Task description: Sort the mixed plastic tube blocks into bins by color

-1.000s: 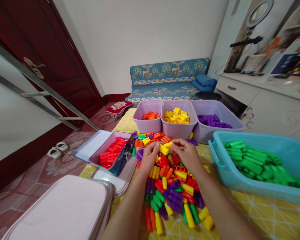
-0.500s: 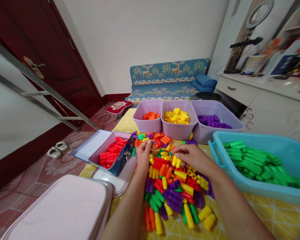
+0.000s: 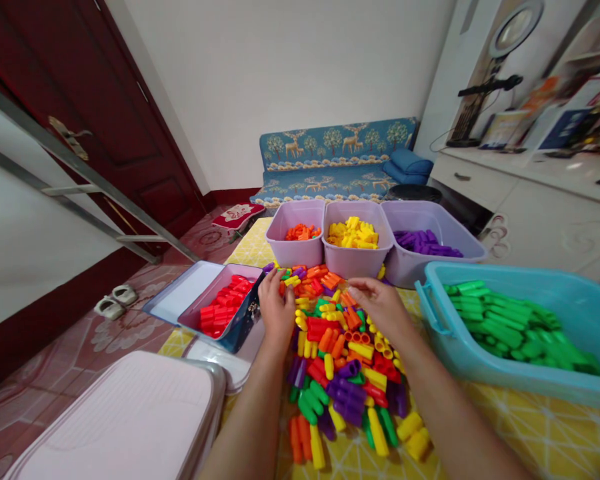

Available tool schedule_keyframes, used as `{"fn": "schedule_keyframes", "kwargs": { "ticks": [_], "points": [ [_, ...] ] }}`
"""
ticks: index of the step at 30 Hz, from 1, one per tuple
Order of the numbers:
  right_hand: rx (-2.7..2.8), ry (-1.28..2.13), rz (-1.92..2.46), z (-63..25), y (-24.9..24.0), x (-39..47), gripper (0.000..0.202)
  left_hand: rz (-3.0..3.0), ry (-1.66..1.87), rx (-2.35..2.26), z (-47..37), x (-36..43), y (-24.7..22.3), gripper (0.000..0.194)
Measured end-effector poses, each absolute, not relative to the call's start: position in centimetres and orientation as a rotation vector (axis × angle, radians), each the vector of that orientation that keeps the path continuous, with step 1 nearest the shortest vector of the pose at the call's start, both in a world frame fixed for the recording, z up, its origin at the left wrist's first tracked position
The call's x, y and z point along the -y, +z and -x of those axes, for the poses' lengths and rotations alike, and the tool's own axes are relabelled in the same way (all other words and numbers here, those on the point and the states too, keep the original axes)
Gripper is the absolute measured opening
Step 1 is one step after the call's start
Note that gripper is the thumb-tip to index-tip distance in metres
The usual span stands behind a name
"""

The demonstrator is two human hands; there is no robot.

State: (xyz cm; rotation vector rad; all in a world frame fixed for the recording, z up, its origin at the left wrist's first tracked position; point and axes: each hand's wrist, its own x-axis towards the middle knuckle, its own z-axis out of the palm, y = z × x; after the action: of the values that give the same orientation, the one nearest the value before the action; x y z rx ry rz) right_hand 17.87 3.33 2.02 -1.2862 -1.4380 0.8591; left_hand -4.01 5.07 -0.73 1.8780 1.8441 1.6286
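A heap of plastic peg-like building pieces in red, orange, yellow, green and purple covers the middle of the table. My left hand (image 3: 277,308) is over the heap's far left edge, fingers apart, close to some yellow and green pieces (image 3: 293,281). Over the far right part, my right hand (image 3: 381,305) has its fingers loosely bent beside orange pieces (image 3: 351,317); I make out nothing gripped in it. Nearer to me lie a purple piece (image 3: 347,399), a green piece (image 3: 311,403) and yellow pieces (image 3: 414,435).
Lilac bins hold orange (image 3: 296,253), yellow (image 3: 357,257) and purple (image 3: 410,268) pieces. A turquoise tub (image 3: 520,373) with green pieces stands right; a lidded box (image 3: 243,333) with red pieces stands left. Pale lids (image 3: 115,413) are stacked front left. Behind is a blue sofa (image 3: 325,180).
My left hand has shifted a little left and its fingers have spread. My right hand has drawn up and slightly left; the yellow piece at its fingertips no longer shows there.
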Motion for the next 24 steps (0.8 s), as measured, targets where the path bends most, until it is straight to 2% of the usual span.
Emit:
{"fn": "schedule_keyframes", "kwargs": {
  "ticks": [4,9,15,19,24],
  "points": [
    [1.692,0.669,1.378,-17.3,-0.7,-3.9,0.032,-2.076,1.301,-1.965,4.1,-5.4,-1.5,0.041],
    [1.817,0.558,1.372,-17.0,-1.5,-3.8,0.033,-2.111,0.985,-2.043,3.8,-5.3,-1.6,0.037],
    [1.802,0.557,1.352,-17.0,-1.5,-3.8,0.023,-2.029,1.157,-1.621,4.4,-5.5,-1.3,0.028],
    [1.782,0.608,1.318,-17.2,-1.5,-3.8,0.021,-1.736,1.219,-1.359,4.0,-5.4,-0.7,0.035],
    [1.767,0.664,1.318,-17.4,-1.9,-4.1,0.021,-1.769,1.432,-1.453,3.2,-6.0,0.4,0.026]
  ]
}}
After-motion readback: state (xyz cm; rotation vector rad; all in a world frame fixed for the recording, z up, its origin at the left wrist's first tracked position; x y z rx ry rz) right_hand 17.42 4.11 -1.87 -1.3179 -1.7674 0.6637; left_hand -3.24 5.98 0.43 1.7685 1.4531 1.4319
